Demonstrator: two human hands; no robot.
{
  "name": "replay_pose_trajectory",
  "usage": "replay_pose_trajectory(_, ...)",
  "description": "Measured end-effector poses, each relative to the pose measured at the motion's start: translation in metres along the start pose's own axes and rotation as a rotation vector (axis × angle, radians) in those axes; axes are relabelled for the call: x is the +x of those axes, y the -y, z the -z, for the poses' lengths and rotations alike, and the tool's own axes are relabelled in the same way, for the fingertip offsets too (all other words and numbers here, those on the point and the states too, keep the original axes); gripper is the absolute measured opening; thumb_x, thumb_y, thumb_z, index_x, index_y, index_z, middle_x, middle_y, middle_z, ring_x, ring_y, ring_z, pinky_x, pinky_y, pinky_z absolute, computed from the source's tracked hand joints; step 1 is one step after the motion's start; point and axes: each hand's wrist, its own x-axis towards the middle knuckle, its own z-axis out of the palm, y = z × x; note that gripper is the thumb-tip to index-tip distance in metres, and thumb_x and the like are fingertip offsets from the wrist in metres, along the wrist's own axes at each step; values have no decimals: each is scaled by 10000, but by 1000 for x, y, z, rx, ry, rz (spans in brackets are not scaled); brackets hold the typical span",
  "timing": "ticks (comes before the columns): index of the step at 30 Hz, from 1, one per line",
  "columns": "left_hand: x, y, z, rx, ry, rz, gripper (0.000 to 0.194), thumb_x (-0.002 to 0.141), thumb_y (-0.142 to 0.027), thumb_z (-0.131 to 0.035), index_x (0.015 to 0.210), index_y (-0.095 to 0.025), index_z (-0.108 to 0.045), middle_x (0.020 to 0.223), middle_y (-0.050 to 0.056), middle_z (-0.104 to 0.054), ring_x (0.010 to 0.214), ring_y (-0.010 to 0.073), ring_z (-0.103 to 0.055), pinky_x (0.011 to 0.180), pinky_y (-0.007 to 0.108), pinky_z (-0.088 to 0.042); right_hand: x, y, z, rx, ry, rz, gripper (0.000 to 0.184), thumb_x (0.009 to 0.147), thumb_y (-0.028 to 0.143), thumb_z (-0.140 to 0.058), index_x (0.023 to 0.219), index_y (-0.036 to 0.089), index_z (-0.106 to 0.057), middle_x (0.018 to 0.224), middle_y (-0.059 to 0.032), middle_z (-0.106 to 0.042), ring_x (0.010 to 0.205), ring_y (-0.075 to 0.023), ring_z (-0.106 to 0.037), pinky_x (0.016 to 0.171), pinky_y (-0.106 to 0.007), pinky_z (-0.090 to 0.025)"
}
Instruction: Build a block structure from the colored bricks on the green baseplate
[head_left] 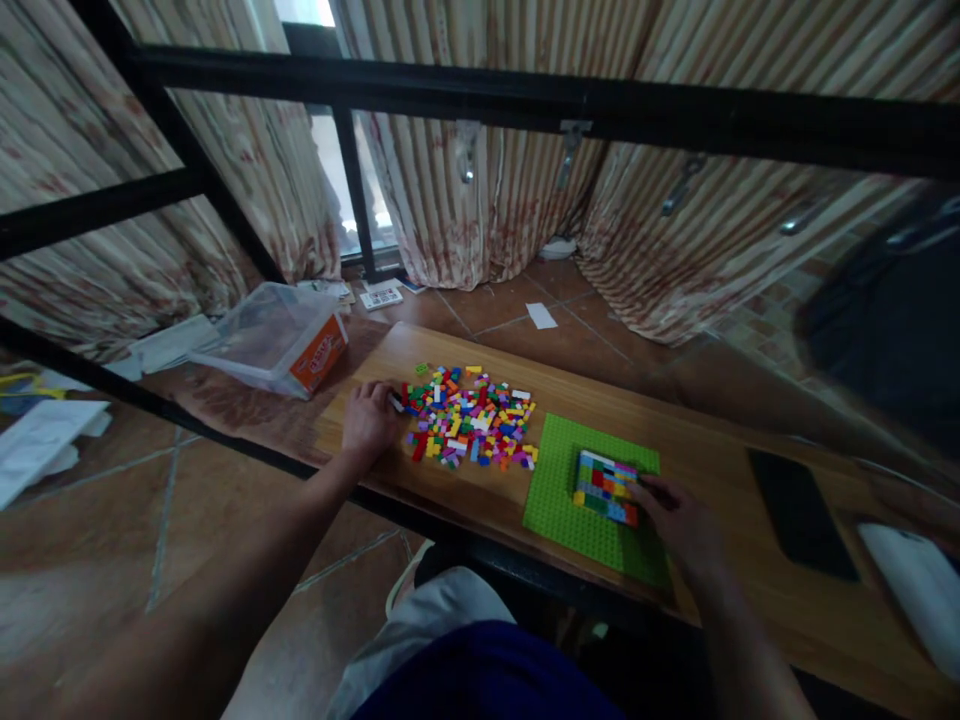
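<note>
Loose bricks (472, 415), small glossy plastic blocks in mixed colours and sizes, lie in a rough flat heap on the wood counter (712, 440), a long, smooth board with visible grain. Left hand (369, 415) is at the heap's left edge, fingers bent, next to a small white-and-dark piece; cannot tell whether it is pinched or just touched. To the right of the heap: green baseplate (553, 480), thin, square-cornered, studded all over. Brick block (600, 487) sits on it, roughly rectangular, multicolour patchwork on top, white pieces along the far edge. Right hand (677, 513) has fingertips on the block's right side, fingers partly curled; cannot tell if it grips or only steadies. Further right, a flat matte black slab (801, 512) with rounded corners, then a white rounded object (909, 585). Beyond the counter's left end: clear plastic bin (259, 330), thin walls, orange label (319, 355). Behind: pleated striped curtains (480, 205) down to square brown floor tiles (592, 335); dark straight-edged bar (480, 90) crosses in front.
</note>
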Motion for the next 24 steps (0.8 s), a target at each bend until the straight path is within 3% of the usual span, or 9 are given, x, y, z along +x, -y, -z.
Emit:
replay_pose_trajectory(3,-1,1,0,-12,1,8,307,862,-160,-460,1080,-158,-676,1126,131,-662,1061,291,-568,967,445,-451,-3,-1,0,3,-12,2,493,723,591,-617,981,188,-732,854,-114,-753,702,-281,-686,653,-410,-516)
replay_pose_trajectory(5,-2,1,0,-24,0,6,311,868,-154,-454,1080,-159,-682,1136,129,-660,1063,288,-568,970,441,-452,-10,5,-3,-44,-111,38,476,764,581,-576,990,188,-724,874,-128,-748,715,-293,-681,662,-421,-514)
replay_pose_trajectory(7,-2,2,-1,-41,-7,-1,317,868,-140,-452,1071,-172,-693,1144,120,-659,1064,279,-570,971,429,-454,-22,18,-12,-100,-242,112,476,809,572,-530,1015,184,-715,905,-142,-739,741,-296,-673,680,-423,-509)
replay_pose_trajectory(9,-3,3,-2,-58,-10,-2,322,868,-130,-452,1062,-190,-701,1146,107,-659,1062,269,-573,971,421,-456,-38,38,-27,-99,-290,227,460,860,555,-485,1029,188,-705,963,-145,-725,773,-274,-664,704,-401,-510)
replay_pose_trajectory(13,-4,3,-1,-83,-7,4,310,875,-141,-460,1060,-192,-703,1145,105,-660,1072,266,-573,977,419,-455,-69,85,-75,18,-56,595,306,920,428,-479,999,229,-698,1013,-101,-707,920,-238,-650,831,-378,-509)
replay_pose_trajectory(15,-5,3,0,-92,-9,5,304,872,-140,-463,1050,-191,-704,1141,108,-661,1073,264,-572,978,415,-454,-77,103,-103,10,15,679,259,934,369,-481,1006,235,-691,1006,-83,-694,946,-230,-633,868,-386,-496)
replay_pose_trajectory(19,-4,3,0,-106,-2,4,298,863,-131,-466,1029,-186,-708,1132,110,-667,1059,262,-577,969,413,-458,-82,123,-148,-103,-24,753,189,907,342,-555,977,218,-679,1032,-100,-638,995,-260,-583,891,-413,-464)
replay_pose_trajectory(24,-3,4,-2,-99,-4,9,308,857,-131,-456,1024,-184,-710,1126,110,-672,1073,271,-573,977,427,-455,-81,134,-167,-215,-109,742,166,882,348,-605,943,202,-651,1109,-147,-581,1028,-301,-526,874,-437,-427)
